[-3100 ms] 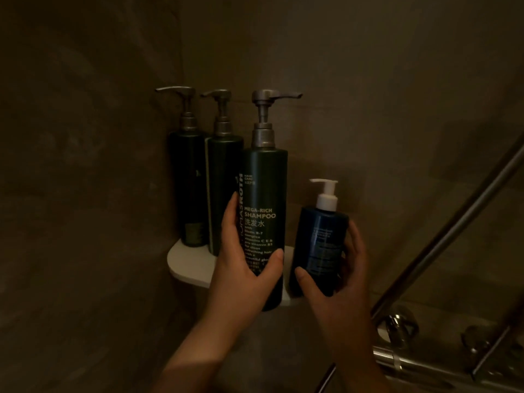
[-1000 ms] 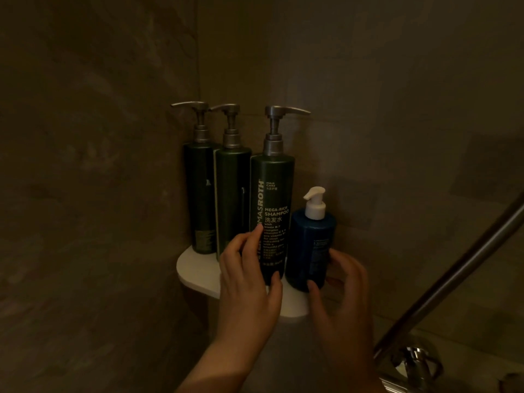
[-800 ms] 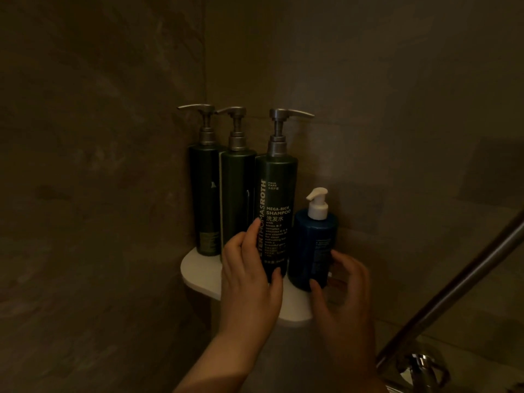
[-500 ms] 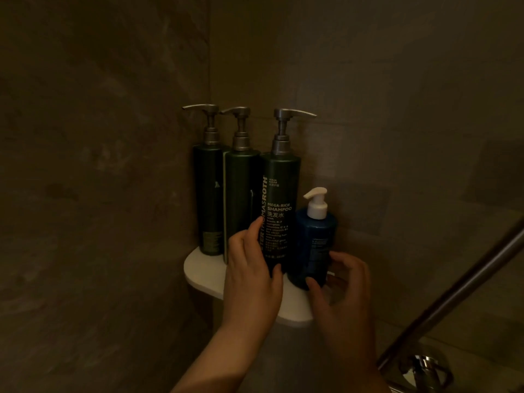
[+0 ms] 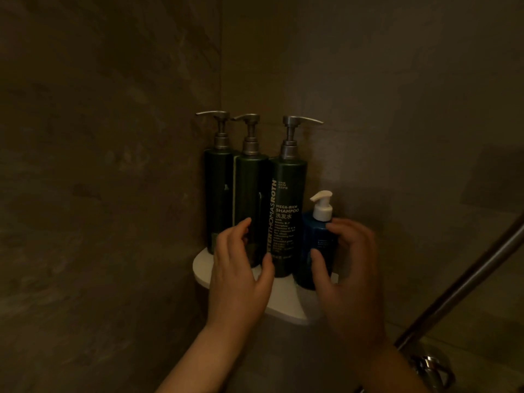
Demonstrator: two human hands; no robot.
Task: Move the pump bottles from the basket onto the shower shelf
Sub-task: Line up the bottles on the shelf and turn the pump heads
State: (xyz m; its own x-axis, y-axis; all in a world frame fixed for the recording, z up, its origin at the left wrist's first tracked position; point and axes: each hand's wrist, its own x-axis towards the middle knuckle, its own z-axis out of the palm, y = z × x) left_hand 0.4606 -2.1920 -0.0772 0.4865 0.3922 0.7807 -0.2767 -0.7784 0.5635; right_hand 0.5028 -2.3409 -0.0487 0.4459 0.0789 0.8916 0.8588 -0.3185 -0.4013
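Fingers (image 5: 245, 228) of our left hand (image 5: 241, 275) are spread wide in front of the tall dark green bottles, with the thumb tip near the base of the shampoo bottle (image 5: 286, 211); we cannot tell whether any finger actually touches a bottle, and nothing is clasped. Our right hand (image 5: 350, 268) is also open, curved loosely around the small blue bottle (image 5: 314, 245), thumb in front of it and fingers by its shoulder, blurred, so contact is unclear.

We see a white rounded corner shelf (image 5: 286, 303) fixed where two dim, brownish tiled walls (image 5: 113, 165) meet. A metal rail (image 5: 459, 285) slants up at the right, with a chrome fitting (image 5: 431, 367) below it.

All four pump bottles stand upright on the shelf, long axes vertical. The leftmost green bottle (image 5: 218, 199) sits in the corner, its pump spout pointing left. The second green bottle (image 5: 251, 205) stands just beside it, spout also left. The shampoo bottle's spout points right and its label faces us. The blue bottle, at the right end, has a white pump (image 5: 321, 205) with the spout turned left.
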